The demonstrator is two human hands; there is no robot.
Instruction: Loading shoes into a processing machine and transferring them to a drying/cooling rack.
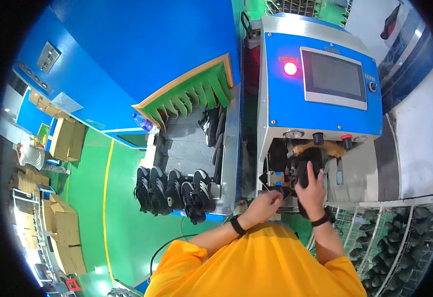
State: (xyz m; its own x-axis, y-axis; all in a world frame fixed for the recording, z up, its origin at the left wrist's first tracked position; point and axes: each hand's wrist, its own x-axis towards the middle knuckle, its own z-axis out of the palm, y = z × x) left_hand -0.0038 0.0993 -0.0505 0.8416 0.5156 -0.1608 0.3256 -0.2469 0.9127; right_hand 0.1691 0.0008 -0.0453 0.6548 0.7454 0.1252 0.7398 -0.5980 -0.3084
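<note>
My right hand grips a black shoe under the front of the blue and white machine, with the index finger stretched along it. Part of the shoe is hidden behind that hand and wrist. Just to the left, my left hand is closed, its fingers curled beside the machine's metal fittings. Whatever those fingers hold, if anything, is too small to make out. Each wrist wears a black band.
Several black and white shoes line the end of a grey conveyor, below a green strip curtain. A lit red lamp and dark screen face me. At right stands a wire rack of dark forms.
</note>
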